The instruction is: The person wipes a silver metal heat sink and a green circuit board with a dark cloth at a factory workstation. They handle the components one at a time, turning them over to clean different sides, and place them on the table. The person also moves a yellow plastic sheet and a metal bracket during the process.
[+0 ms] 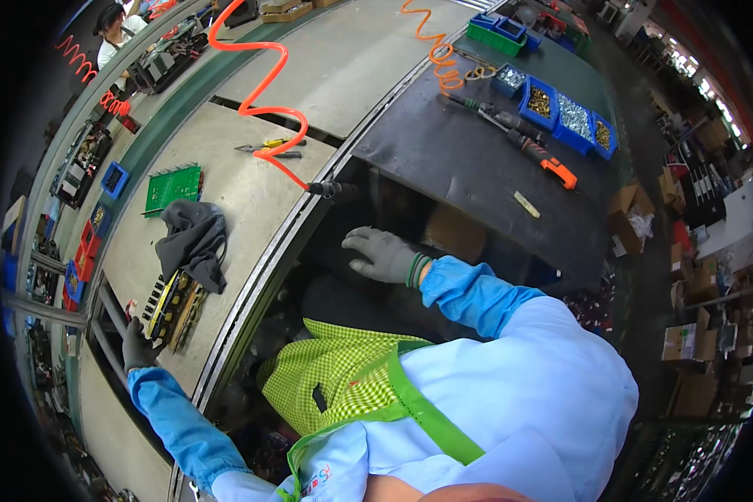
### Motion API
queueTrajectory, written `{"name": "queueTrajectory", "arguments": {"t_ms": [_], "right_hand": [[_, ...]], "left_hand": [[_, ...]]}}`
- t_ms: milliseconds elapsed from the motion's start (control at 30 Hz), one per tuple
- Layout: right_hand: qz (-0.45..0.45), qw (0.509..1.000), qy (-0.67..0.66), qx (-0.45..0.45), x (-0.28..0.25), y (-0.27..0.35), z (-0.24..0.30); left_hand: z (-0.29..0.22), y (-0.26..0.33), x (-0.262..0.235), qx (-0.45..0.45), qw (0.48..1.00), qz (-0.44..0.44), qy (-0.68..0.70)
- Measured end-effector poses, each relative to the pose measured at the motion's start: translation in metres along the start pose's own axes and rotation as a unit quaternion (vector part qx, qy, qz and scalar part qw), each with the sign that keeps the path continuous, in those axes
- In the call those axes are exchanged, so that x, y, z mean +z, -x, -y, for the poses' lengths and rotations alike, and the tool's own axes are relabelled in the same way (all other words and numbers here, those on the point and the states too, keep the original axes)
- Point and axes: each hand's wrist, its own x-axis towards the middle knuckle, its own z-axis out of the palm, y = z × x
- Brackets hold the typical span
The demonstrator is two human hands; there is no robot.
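My left hand (139,348), in a dark grey glove, is at the near left end of a black and yellow part with a row of black blocks (161,303). Its fingers look apart and reach the part's end; whether they touch it is unclear. A grey cloth (194,243) lies over the far end of that part. My right hand (381,254), in a grey glove with a green cuff, hovers empty over the dark gap before the benches, fingers stretched out. Beyond the cloth lies a green board (173,190) with upright pins.
Pliers (269,149) lie near an orange coiled hose (286,114) ending in a dark tool (330,190). On the dark bench are an orange and black power tool (548,163), a pale strip (526,204) and blue bins (573,117) of small hardware. Another person (119,35) works at far left.
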Motion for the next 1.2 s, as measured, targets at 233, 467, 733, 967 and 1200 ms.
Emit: {"name": "queueTrajectory", "arguments": {"t_ms": [233, 467, 733, 967, 1200], "right_hand": [[-0.03, 0.999, 0.031, -0.007, -0.005, 0.029, -0.02], [-0.022, 0.998, -0.017, 0.054, 0.012, 0.062, -0.019], [0.051, 0.989, -0.139, -0.019, 0.045, 0.018, 0.031], [-0.043, 0.933, -0.033, -0.357, 0.087, -0.117, 0.176], [-0.039, 0.885, 0.158, -0.436, 0.161, -0.227, 0.241]], "left_hand": [[-0.024, -0.002, -0.053, 0.326, 0.927, 0.045, -0.179], [-0.05, 0.066, 0.044, 0.205, 0.964, 0.063, 0.157], [-0.032, 0.06, 0.035, 0.364, 0.93, -0.055, 0.0], [-0.032, 0.095, 0.092, 0.335, 0.912, -0.043, 0.234], [-0.041, 0.081, 0.127, 0.29, 0.9, -0.059, 0.32]]}}
